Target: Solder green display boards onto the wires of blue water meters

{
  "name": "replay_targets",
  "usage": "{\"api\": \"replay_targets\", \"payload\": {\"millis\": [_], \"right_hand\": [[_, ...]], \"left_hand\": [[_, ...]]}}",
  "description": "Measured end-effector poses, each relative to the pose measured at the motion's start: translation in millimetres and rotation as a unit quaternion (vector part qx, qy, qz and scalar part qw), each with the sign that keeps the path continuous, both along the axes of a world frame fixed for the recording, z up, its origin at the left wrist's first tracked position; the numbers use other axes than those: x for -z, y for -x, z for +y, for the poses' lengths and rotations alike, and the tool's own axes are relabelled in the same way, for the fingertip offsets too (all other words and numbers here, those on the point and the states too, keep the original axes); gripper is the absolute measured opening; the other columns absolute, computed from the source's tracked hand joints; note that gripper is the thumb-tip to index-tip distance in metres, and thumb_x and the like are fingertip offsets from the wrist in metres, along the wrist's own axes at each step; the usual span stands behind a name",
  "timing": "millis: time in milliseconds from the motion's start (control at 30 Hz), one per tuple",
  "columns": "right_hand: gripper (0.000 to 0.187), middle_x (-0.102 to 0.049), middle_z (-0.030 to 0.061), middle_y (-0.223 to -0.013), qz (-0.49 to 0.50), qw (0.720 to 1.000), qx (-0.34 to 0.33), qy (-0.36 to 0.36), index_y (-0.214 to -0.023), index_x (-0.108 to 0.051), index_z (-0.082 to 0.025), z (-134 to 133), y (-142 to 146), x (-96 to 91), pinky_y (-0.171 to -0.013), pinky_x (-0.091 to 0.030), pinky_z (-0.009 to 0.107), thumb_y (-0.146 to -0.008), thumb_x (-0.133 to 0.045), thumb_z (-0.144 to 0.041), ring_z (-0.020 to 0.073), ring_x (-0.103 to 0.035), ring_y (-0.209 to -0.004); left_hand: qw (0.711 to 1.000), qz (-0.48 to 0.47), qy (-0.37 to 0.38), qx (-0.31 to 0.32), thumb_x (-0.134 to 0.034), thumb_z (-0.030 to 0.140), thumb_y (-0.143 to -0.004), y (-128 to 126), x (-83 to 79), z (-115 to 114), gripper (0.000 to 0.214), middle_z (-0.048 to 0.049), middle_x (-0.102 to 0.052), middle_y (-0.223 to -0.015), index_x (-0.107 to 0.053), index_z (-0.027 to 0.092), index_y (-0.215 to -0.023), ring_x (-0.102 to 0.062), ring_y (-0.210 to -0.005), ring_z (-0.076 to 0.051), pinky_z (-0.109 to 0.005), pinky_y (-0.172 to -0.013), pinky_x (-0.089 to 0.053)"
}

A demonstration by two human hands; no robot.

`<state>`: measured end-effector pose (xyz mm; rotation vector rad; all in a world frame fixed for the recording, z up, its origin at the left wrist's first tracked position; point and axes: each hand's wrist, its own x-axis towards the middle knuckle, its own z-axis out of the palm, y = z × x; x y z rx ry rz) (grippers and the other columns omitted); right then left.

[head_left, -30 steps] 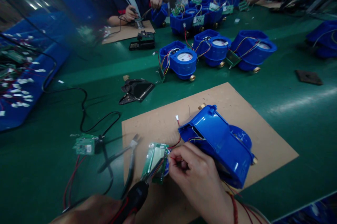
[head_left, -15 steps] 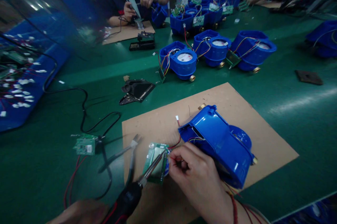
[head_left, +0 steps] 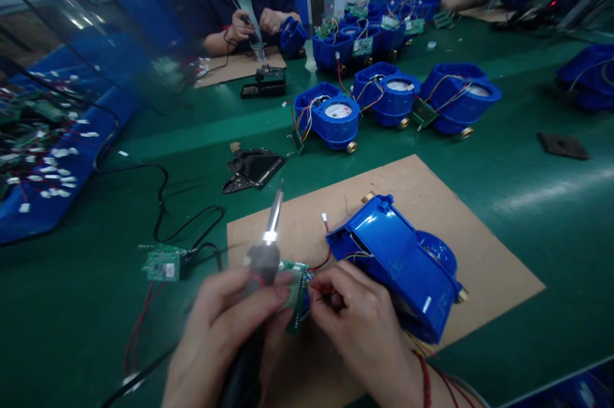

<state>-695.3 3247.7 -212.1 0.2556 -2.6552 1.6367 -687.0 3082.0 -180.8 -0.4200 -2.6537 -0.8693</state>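
Observation:
My left hand (head_left: 235, 318) is closed around a soldering iron (head_left: 272, 229), whose metal tip points up and away from me. The thumb and a fingertip of that hand also touch a green circuit board (head_left: 297, 270), hiding part of it. At the board's right edge, my right hand (head_left: 352, 312) pinches something thin, seemingly a wire; the fingers cover most of it. Just beyond that hand, a blue water meter housing (head_left: 391, 248) lies tipped over on a cardboard sheet (head_left: 480, 261). Thin wires run from the housing's opening towards the board.
Several blue meters (head_left: 338, 114) with wires stand farther back. A black soldering iron stand (head_left: 254, 168) lies beyond the cardboard. At left are another circuit board (head_left: 162, 264), a black cable (head_left: 160, 197) and a blue bin (head_left: 91, 168) of wired boards. A co-worker (head_left: 240, 18) sits opposite.
My left hand has come up into view; the soldering iron has swung upright, its tip leaving the board's edge. Left fingers now touch the board. The pliers are hidden. My right hand stays put.

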Motion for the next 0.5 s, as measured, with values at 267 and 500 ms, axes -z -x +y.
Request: {"api": "replay_targets", "payload": {"millis": [267,500], "right_hand": [[0.013,-0.061,-0.0001,-0.077,0.055,0.998,-0.011,0.034,-0.078,-0.060,-0.019,3.2,-2.5,5.1,-0.064,-0.045,0.020,-0.077,-0.053,-0.007,0.0106,-0.058,-0.072],[0.014,-0.060,0.0007,-0.075,0.081,0.996,-0.022,0.019,-0.076,-0.059,-0.018,3.1,-5.5,13.4,-0.063,-0.046,0.021,-0.080,-0.050,-0.008,0.0111,-0.057,-0.070]], "left_hand": [[0.992,-0.099,0.063,0.045,-0.053,0.020,-0.075,18.7,6.6,14.4,0.017,0.0006,-0.059,-0.085,-0.062,0.028,-0.088,-0.058,-0.077,-0.016,-0.025,-0.067,-0.049],[0.998,-0.025,0.032,0.044,-0.052,0.018,-0.079,9.6,12.0,21.2,0.023,-0.0005,-0.054,-0.090,-0.054,0.026,-0.100,-0.055,-0.083,-0.013,-0.018,-0.068,-0.050]]}}
